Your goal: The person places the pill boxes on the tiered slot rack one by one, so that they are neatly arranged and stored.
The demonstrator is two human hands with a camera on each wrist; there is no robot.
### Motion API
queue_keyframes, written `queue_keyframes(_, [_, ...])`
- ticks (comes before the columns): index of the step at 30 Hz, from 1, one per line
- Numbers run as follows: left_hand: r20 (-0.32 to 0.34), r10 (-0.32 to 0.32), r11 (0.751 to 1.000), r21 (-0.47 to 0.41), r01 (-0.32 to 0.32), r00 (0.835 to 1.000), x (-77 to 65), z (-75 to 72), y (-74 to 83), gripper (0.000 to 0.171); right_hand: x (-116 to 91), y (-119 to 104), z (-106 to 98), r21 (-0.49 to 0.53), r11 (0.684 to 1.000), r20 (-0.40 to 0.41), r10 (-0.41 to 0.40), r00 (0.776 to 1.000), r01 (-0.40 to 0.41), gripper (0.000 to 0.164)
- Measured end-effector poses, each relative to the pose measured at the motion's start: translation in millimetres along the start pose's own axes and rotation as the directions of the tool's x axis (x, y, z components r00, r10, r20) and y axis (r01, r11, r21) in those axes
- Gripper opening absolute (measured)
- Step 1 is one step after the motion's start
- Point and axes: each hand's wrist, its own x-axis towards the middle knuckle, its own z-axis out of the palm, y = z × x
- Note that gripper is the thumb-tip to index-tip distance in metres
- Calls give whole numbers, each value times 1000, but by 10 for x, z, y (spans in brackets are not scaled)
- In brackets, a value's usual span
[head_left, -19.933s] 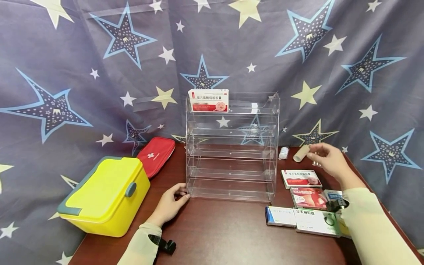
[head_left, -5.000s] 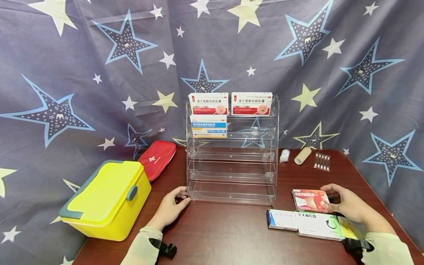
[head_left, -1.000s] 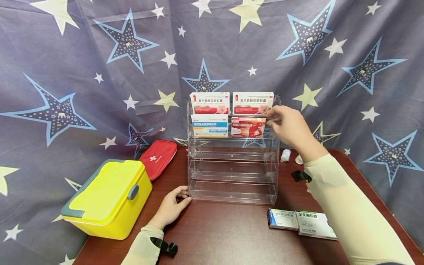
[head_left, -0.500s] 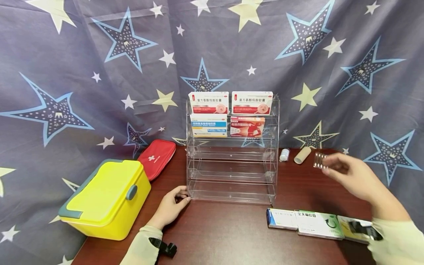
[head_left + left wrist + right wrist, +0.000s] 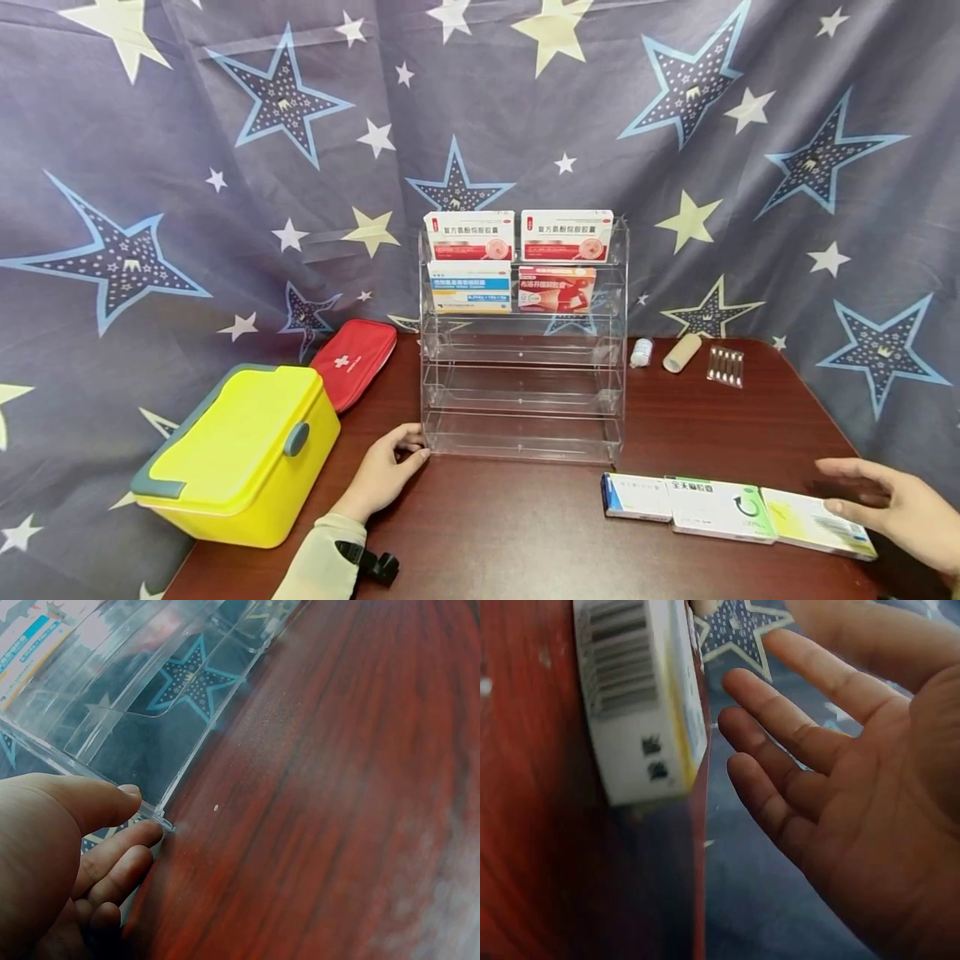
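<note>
A clear tiered display rack (image 5: 522, 433) stands mid-table. My left hand (image 5: 386, 468) holds its lower left front corner; in the left wrist view, thumb and fingers lie on either side of that corner. Two red-and-white medicine boxes (image 5: 470, 237) fill the top tier. Below them sit a blue-and-white medicine box (image 5: 471, 287) and a red medicine box (image 5: 557, 290). My right hand (image 5: 896, 510), fingers spread, is beside the yellow-and-white medicine box (image 5: 816, 522) at the right end of a row. That row also has a green-and-white box (image 5: 722, 509) and a blue-edged white box (image 5: 637, 497).
A yellow lidded box (image 5: 240, 454) and a red first-aid pouch (image 5: 356, 363) occupy the left side. Back right lie a small white bottle (image 5: 641, 352), a beige roll (image 5: 682, 353) and a pack of small vials or swabs (image 5: 725, 367). A star-patterned curtain (image 5: 360, 100) hangs behind.
Three boxes have joined the first one on the rack, the red one last. My right hand has since moved from the rack to the front right. My left hand stays at the corner.
</note>
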Motion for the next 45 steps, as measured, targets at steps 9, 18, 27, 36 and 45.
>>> queue_keyframes(9, [-16, 23, 1000, 14, -22, 1000, -20, 12, -10, 31, 9, 128, 98, -1, 996, 150, 94, 984, -95, 76])
queue_keyframes(18, [-10, 8, 1000, 15, -8, 1000, 8, 0, -12, 33, 23, 191, 98, -98, 990, 97, 107, 989, -98, 65])
queue_keyframes(27, [-8, 16, 1000, 13, -16, 1000, 10, -1, -8, 33, -64, 175, 129, -20, 998, 4, 63, 998, -63, 36])
queue_keyframes(36, [-6, -2, 1000, 16, 2, 1000, -9, -11, 1, 33, -97, 234, 194, 94, 996, -129, 5, 992, 7, 30])
queue_keyframes(45, [-4, -2, 1000, 12, 2, 1000, 7, -3, -14, 31, -106, 257, 173, 113, 994, -171, 31, 985, -12, 30])
